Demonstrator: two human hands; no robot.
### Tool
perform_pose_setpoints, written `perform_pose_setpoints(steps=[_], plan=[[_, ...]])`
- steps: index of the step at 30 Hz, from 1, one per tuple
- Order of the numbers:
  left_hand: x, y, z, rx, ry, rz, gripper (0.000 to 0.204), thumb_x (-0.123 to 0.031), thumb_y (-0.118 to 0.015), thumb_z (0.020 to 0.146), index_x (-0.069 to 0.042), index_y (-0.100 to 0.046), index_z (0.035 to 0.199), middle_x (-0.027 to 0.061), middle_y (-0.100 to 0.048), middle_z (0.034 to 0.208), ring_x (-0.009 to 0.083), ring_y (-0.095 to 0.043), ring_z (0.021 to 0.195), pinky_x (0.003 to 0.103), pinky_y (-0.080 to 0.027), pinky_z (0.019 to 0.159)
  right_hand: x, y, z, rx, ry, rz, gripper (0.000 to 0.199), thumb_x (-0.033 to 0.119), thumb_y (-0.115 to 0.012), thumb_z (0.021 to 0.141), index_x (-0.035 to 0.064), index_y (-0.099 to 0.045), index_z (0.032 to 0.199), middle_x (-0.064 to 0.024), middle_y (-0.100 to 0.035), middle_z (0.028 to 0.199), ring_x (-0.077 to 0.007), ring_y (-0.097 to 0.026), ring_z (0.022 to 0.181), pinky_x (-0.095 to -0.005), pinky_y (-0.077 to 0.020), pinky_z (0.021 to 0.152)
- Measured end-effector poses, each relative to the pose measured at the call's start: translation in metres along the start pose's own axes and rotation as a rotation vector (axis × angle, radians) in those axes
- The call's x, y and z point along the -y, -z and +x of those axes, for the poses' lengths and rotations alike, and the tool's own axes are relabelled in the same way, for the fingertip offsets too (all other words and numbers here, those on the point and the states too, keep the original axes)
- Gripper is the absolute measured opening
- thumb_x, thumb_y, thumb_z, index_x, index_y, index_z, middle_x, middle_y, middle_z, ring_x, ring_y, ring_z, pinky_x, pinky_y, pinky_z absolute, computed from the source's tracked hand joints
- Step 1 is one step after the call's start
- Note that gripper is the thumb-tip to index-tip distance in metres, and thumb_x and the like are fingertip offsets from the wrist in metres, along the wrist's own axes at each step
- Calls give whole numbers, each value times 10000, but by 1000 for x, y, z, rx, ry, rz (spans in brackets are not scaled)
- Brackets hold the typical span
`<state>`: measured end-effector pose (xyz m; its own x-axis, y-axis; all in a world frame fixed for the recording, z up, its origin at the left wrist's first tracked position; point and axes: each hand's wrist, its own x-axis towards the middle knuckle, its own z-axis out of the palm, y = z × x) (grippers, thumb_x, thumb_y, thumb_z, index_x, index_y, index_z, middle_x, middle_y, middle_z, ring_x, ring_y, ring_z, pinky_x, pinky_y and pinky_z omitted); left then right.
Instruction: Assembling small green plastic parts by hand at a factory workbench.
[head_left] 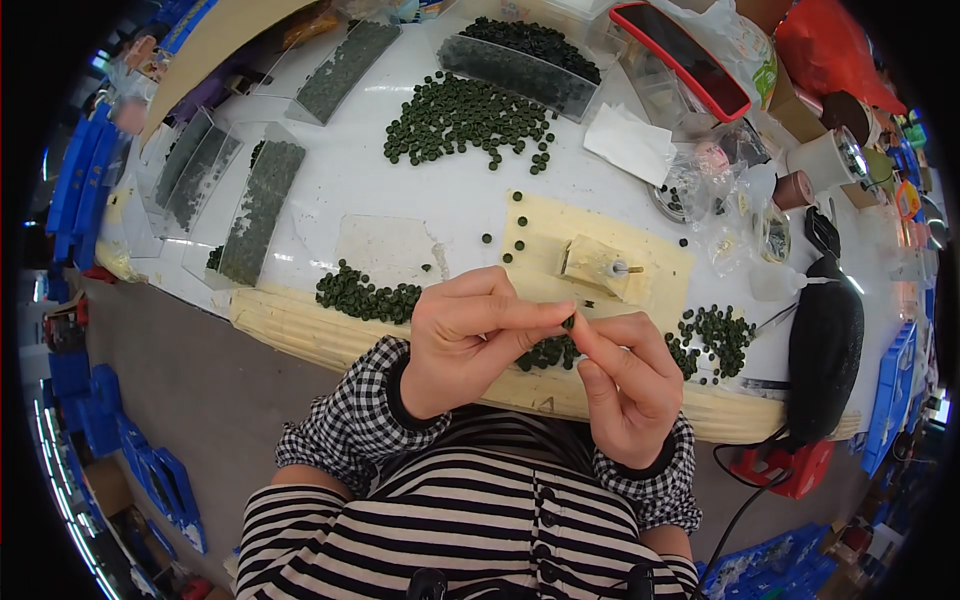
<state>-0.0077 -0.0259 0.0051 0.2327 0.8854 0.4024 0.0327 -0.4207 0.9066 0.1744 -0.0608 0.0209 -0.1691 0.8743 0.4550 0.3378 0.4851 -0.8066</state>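
My left hand [465, 335] is closed in a pinch, with a small dark green bead [568, 322] at its thumb and index fingertips. My right hand [635, 385] comes in from the other side; its index fingertip touches the bead while its thumb stands apart below. Under both hands lies a heap of similar beads [548, 353] at the table's near edge, partly hidden. Just beyond them, a small tape-wrapped block with a metal pin [605, 268] stands on a yellow sheet [660, 240]. A few single beads [519, 245] line that sheet's left side.
Loose bead piles lie at the far middle [465, 115], near left [365, 297] and near right [722, 338]. Clear trays of beads [262, 210] stand left and at the back. A red-cased phone [685, 60] sits back right; a black padded object [826, 350] with cables is at right.
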Motion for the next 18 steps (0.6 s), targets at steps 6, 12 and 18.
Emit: perform_pose_setpoints(steps=[6, 12, 18], plan=[[1, 1, -1, 6, -18, 11, 270, 33, -766, 743, -61, -752, 995, -27, -463, 641, 69, -397, 570, 205, -315, 518, 1, 0, -1, 9, -30, 24, 351, -22, -707, 769, 7, -695, 1118, -99, -655, 917, -213, -583, 763, -284, -469, 662], [-1, 1, 1, -10, 52, 18, 254, 18, -775, 741, -49, -735, 983, -37, -446, 616, 69, -390, 564, 218, -308, 518, 1, 1, 3, 6, 22, -8, 353, -22, -699, 775, 10, -692, 1127, -97, -654, 919, -219, -579, 780, -292, -470, 674], [-2, -2, 0, -44, -36, 79, 262, 1, -795, 724, -65, -744, 972, -27, -486, 597, 45, -402, 512, 201, -301, 464, -4, 3, 2, 5, 17, 41, 349, -34, -683, 784, 12, -690, 1130, -98, -654, 932, -221, -576, 795, -296, -471, 685]])
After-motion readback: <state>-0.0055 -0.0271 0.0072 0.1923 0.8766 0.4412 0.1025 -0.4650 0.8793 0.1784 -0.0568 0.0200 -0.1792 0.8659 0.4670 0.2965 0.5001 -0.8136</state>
